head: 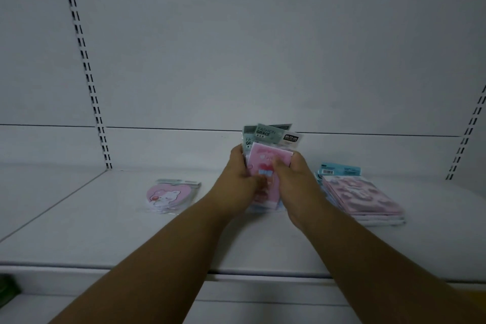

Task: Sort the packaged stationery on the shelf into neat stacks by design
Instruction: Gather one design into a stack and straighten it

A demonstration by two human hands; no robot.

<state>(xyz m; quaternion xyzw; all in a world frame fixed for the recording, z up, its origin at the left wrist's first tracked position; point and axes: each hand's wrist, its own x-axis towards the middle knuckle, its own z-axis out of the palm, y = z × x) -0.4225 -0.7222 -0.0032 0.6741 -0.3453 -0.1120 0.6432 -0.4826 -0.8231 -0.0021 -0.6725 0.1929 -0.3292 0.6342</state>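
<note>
You've got a fanned bundle of packets point(268, 160) held up above the middle of the shelf point(184, 239), both hands gripping it: left hand point(238, 179) wrapped round the left edge, right hand point(292, 179) on the right edge with the thumb pressed over the pink front packet. Grey "FASHION GRACE" header cards splay out at the top, so the bundle isn't squared. Two piles already sit on the shelf: heart-shaped bear packets point(168, 196) well to the left, a pink patterned stack point(363, 198) just to the right with blue header cards at its back end. My read: you're mid-sort, picking out the front design. Thumb the top packet off with the right hand while the left clamps the rest; check the print before placing, lighting is dim and the pinks look close. Can't tell whether the front packet matches the right stack. Set it down flat, headers facing the back wall, edges flush. Slick sleeves will likely slide, so tap the bundle square first.
</note>
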